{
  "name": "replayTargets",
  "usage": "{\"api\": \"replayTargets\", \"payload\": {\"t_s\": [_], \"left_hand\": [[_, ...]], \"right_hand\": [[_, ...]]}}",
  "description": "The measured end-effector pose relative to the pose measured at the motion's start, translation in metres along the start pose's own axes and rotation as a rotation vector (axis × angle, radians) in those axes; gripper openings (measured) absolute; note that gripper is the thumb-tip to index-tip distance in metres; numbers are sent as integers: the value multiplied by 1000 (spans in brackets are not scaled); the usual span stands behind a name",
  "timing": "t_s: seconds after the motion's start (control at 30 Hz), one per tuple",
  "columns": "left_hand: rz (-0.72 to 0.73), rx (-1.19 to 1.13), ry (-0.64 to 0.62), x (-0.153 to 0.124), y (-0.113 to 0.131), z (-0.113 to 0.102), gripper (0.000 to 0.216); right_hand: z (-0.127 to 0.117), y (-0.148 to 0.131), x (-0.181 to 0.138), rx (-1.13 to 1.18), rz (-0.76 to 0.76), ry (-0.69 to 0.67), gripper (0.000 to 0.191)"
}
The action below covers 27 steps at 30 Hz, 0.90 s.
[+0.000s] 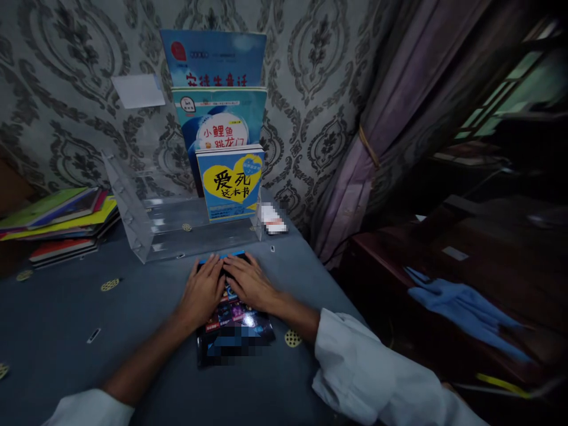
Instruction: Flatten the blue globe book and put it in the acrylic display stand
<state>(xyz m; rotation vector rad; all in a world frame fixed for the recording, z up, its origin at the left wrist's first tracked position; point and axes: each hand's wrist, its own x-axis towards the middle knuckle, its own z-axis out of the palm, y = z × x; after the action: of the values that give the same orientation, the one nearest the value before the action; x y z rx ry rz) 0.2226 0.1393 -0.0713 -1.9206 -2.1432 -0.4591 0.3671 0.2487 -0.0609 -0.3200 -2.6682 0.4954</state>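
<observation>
Apparently I'm steadying the book (237, 313) near the right edge of the desk (146, 307), left hand (206, 287) and right hand (248, 284) together, flat; next likely needs edge grip.

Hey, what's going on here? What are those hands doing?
A person has both hands, left hand and right hand, on a dark, shiny book lying on the table. Their fingertips are near its far end. Just beyond it is a clear rack with three book covers showing, one behind another; the front one has a yellow heart. Left of the rack is a messy pile.
</observation>
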Motion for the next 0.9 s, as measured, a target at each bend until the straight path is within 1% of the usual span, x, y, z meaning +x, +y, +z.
{"api": "replayTargets", "payload": {"t_s": [0.13, 0.37, 0.63, 0.9], "left_hand": [[10, -30, 12, 1, -2, 1, 45], [15, -30, 37, 1, -4, 3, 44], [0, -17, 10, 2, -1, 1, 43], [-16, -9, -30, 3, 1, -2, 44]], "right_hand": [[-1, -1, 0, -17, 11, -33, 42], [-1, -5, 1, -16, 33, -14, 41], [-9, -14, 2, -20, 160, -37, 41], [-2, -11, -2, -58, 271, 21, 42]]}}
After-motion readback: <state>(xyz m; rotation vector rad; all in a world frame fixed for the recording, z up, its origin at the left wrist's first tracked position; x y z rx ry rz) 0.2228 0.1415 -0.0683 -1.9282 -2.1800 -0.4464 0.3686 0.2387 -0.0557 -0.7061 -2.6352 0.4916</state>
